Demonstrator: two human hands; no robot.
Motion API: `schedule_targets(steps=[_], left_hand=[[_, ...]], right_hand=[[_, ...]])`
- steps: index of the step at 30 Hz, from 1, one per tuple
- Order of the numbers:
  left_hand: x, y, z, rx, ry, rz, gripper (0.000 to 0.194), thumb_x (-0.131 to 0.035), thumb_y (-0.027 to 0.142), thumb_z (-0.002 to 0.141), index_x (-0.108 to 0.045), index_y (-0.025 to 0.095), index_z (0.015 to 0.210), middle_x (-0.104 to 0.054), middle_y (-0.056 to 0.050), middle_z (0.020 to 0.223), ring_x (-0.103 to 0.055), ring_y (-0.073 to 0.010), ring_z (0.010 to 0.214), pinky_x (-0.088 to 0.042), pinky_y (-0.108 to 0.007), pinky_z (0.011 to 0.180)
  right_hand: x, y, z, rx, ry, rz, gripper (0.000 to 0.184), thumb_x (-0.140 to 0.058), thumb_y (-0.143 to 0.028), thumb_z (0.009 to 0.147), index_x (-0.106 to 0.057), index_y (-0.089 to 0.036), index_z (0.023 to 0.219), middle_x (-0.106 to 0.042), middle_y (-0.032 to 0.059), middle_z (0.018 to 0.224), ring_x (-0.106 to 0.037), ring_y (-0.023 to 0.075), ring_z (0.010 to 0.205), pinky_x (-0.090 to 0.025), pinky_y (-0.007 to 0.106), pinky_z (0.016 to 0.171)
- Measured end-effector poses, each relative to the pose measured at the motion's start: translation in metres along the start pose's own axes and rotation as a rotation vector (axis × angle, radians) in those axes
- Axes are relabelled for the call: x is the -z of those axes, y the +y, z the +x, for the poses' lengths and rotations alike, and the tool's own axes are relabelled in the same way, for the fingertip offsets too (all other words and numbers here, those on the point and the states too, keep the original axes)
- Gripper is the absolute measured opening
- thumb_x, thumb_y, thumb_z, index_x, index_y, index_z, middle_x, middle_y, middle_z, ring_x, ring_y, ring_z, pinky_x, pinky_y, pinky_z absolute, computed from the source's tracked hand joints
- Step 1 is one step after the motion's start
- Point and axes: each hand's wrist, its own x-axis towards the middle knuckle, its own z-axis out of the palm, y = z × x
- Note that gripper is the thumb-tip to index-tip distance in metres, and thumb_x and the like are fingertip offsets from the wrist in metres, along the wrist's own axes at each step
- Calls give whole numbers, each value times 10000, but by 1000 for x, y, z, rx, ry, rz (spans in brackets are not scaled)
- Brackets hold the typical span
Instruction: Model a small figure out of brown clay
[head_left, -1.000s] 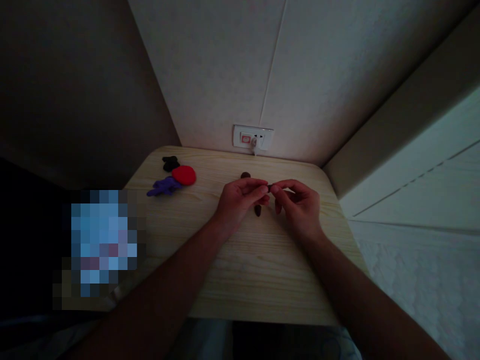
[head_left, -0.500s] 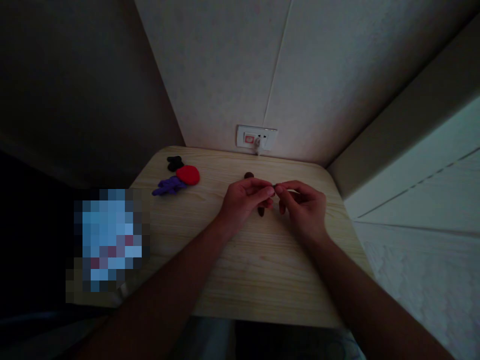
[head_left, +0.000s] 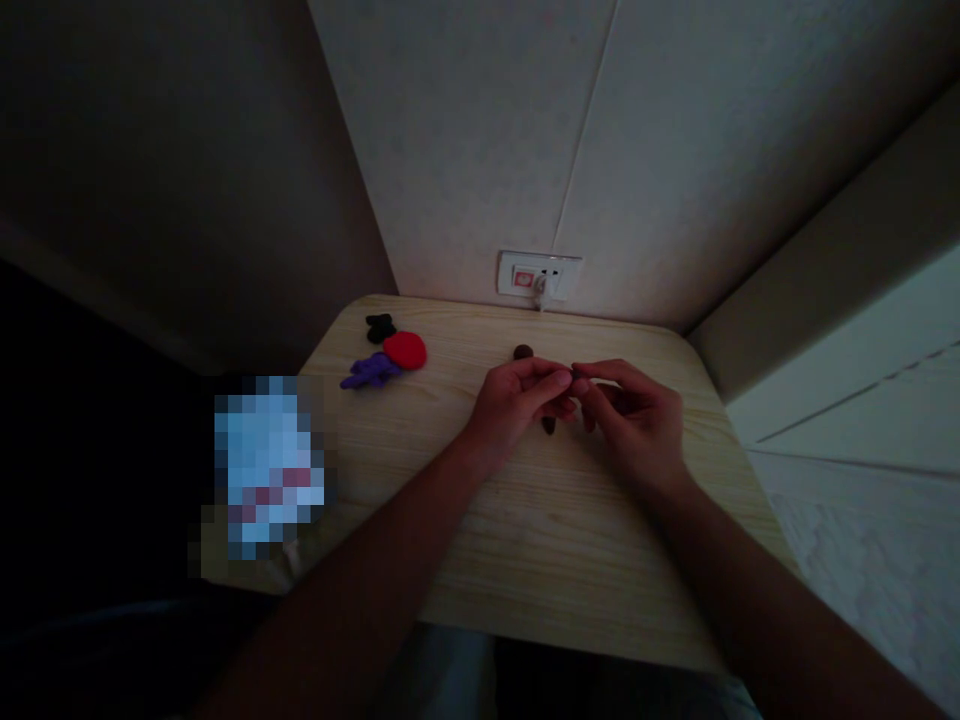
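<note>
My left hand and my right hand meet over the table, fingertips almost touching. Between them, thumbs and forefingers pinch a small dark piece of modelling clay, mostly covered by the fingers. Just behind my left hand shows a rounded brown clay lump. Below its fingers a pointed brown clay end lies on the wood; whether the two brown parts join is hidden. Further left sit a flat red clay disc, a knobbly purple clay piece touching it, and a black clay piece.
The pale wooden table has rounded back corners and stands against the wall. A wall socket with a plug is just above its back edge. A pixelated bright object is at the left. A light panel borders the right side.
The whole view has shifted, so the table and everything on it appear further right. Both hands keep their pinch on the small piece, with the fingers only slightly moved.
</note>
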Motion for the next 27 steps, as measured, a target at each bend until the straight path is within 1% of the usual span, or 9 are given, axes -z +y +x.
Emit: schedule_targets(steps=[5,9,15,20,24,27], left_hand=[[0,0,0,3,5,-9,450,-986,430,659,-741,140,900,-778,-40,800,-715,-145,640,-594,-303,652],[0,1,-1,9,18,-4,441,-985,429,666,-745,137,895,-775,-40,787,-716,-144,638,-589,-296,641],[1,0,0,-31,19,-19,432,-1010,393,640,-766,131,883,-771,-33,763,-710,-137,640,-590,-283,629],[0,0,-1,-51,20,-3,389,-996,361,658,-772,146,893,-769,-22,780,-705,-133,660,-593,-290,649],[-2,1,-1,-59,6,5,355,-977,342,669,-781,163,904,-762,-12,797,-693,-127,674,-584,-285,655],[-3,1,-2,-54,-4,15,349,-965,341,679,-781,168,921,-760,-14,809,-688,-129,685,-589,-297,677]], right_hand=[[0,-1,0,6,-1,-21,162,-830,-349,906,-848,-239,1024,-747,33,933,-573,78,521,-415,247,433],[0,-3,0,-43,24,-30,178,-835,-355,899,-835,-222,1018,-742,19,835,-561,78,495,-413,237,429],[-1,-5,1,-55,19,16,192,-861,-375,860,-841,-215,963,-760,22,824,-572,84,487,-450,235,425],[-1,-5,3,-82,39,61,206,-908,-383,806,-832,-215,896,-732,2,737,-551,84,462,-420,228,406],[-2,-3,4,-142,48,153,199,-928,-359,779,-805,-223,856,-676,-32,654,-540,81,453,-419,219,420],[-2,-1,7,-192,15,260,230,-918,-398,784,-777,-219,818,-662,-36,632,-545,89,448,-442,231,431]])
